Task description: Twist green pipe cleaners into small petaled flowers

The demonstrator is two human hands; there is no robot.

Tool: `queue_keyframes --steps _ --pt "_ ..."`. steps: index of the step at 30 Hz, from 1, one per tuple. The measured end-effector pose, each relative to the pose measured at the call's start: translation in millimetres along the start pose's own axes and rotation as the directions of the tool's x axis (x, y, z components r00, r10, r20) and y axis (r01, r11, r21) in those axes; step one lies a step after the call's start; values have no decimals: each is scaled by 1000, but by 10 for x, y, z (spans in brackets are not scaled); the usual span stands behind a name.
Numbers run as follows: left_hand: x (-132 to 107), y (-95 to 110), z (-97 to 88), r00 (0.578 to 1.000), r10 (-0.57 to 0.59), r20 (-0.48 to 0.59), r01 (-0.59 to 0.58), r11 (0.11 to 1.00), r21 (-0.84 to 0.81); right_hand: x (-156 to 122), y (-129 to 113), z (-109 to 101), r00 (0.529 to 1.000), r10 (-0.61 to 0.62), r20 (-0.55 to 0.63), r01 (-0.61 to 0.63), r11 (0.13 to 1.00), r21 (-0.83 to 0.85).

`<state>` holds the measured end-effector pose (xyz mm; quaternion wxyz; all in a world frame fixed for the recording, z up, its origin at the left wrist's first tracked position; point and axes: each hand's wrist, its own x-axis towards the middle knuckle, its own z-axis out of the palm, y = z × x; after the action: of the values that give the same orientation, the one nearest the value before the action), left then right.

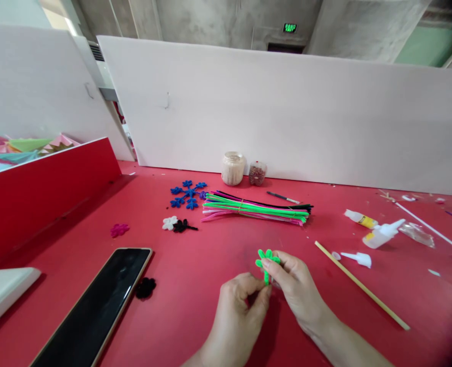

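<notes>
Between my two hands is a green pipe-cleaner flower [266,255] with looped petals and a short twisted stem pointing down. My right hand [296,283] pinches it at the petals, thumb in front. My left hand [241,311] pinches the lower end of the stem with thumb and forefinger. Beyond the hands lies a bundle of pipe cleaners [248,206] in green, pink, white and black, tied round the middle. Finished pipe-cleaner shapes lie to the left: a blue snowflake-like piece [189,192], a white flower [169,223], a black flower [180,226] and a pink flower [119,230].
A phone [99,300] lies at left, beside another black flower [145,288]. At right are a wooden stick [363,285], glue bottles [381,234] and a white cap [359,259]. Two jars [232,169] stand against the white partition [287,117]. A red panel [50,199] borders the left.
</notes>
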<state>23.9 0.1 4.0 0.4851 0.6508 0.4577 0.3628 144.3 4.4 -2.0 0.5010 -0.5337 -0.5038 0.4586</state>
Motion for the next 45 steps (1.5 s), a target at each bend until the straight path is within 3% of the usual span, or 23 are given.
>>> queue_keyframes --steps 4,7,10,15,21,28,34,40,45 --pt "38 -24 -36 999 -32 -2 32 992 -122 27 -31 -37 997 -30 72 31 999 -22" --pt "67 -63 -42 989 -131 66 145 938 -316 16 -36 -51 993 -56 105 56 998 6" --pt "77 -88 -35 976 -195 98 219 892 -395 9 -16 -60 997 -45 56 43 999 27" --pt "67 -22 -86 970 -204 134 243 860 -448 0 -26 -68 996 -88 9 89 995 -54" --pt "109 72 -197 975 -220 19 192 805 -561 -89 -114 -62 986 -138 90 155 963 -218" --pt "126 48 -234 976 -187 110 216 791 -572 -97 -127 -75 983 -157 98 176 958 -227" --pt "122 62 -230 978 -193 76 200 780 -592 -109 -138 -82 976 -176 125 203 947 -250" --pt "113 57 -236 977 -180 114 212 777 -593 -115 -165 -97 966 -197 164 237 930 -280" --pt "121 69 -287 979 -81 185 175 801 -573 -115 -190 -108 961 -181 208 233 936 -264"
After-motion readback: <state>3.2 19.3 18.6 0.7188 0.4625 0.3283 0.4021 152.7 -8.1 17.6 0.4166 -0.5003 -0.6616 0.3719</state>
